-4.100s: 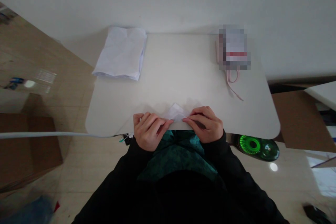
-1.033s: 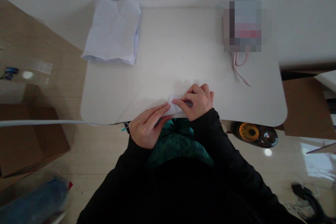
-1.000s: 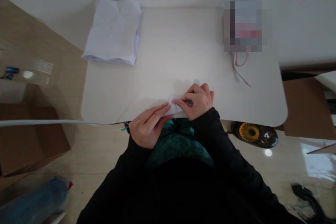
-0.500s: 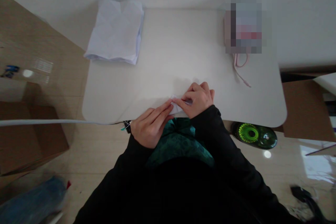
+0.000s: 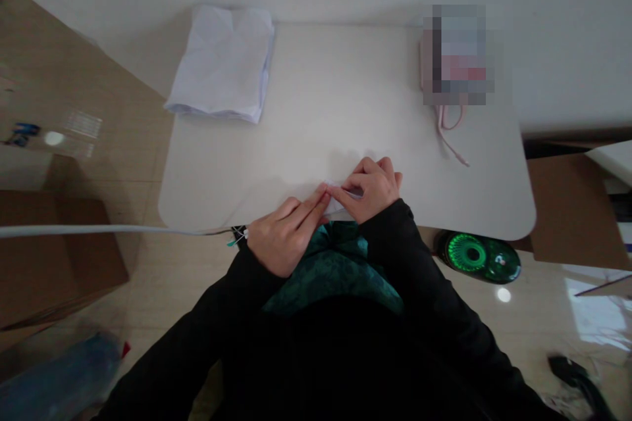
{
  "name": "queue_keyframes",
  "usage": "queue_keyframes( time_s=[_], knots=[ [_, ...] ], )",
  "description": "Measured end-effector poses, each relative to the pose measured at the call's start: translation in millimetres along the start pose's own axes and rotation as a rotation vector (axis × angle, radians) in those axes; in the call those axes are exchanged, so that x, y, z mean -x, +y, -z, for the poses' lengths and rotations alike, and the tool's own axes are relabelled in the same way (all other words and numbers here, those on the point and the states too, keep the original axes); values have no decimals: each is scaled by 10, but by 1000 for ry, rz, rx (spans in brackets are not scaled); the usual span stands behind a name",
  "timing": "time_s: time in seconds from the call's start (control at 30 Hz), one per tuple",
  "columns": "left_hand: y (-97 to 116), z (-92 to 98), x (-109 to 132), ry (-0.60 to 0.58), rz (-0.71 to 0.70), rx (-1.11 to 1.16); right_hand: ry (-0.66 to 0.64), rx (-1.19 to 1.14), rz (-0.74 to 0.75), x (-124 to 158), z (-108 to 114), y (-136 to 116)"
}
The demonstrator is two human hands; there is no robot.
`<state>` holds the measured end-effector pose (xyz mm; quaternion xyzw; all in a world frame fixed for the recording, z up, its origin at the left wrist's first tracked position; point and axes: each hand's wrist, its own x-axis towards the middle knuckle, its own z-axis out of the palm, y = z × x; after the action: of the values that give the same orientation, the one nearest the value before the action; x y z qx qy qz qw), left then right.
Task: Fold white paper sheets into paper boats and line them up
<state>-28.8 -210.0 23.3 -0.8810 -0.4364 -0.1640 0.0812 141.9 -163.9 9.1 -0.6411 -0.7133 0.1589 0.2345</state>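
Note:
A small folded piece of white paper [image 5: 336,206] lies at the front edge of the white table, between both hands and partly covered by them. My left hand [image 5: 286,233] comes in from the left, its fingers pressed together on the paper's left end. From the right, my right hand [image 5: 371,189] pinches the paper with thumb and forefinger, the other fingers curled above the tabletop. The fingertips of both hands meet near the paper's upper edge. At the back left of the table rests a stack of creased white paper sheets [image 5: 224,62].
The white table [image 5: 316,99] stands against a wall. A blurred-out box-like object [image 5: 457,56] with a pink cord [image 5: 447,135] is at its back right. Cardboard boxes [image 5: 575,207] flank the table. A green-lit device [image 5: 476,255] sits below the front right edge. A white cable [image 5: 113,229] runs in from the left.
Both hands stay on the paper. My left hand's fingertips have shifted slightly right, closer to the right thumb, covering more of the paper. The whole view has moved a little.

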Motion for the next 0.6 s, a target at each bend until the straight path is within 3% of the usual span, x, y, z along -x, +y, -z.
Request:
queue_keyframes(
  time_s=[0.2,0.37,0.43,0.6],
  knots=[
    [2,-2,22,-42,-28,-21,130,-1,2,90,-51,20],
    [11,-5,41,-56,-39,-47,410,50,263,385,-98,31],
    [11,-9,43,-61,-52,-55,450,115,360,506,-137,42],
    [-3,-49,33,-52,-62,-22,543,176,382,653,-230,99]
  ],
)
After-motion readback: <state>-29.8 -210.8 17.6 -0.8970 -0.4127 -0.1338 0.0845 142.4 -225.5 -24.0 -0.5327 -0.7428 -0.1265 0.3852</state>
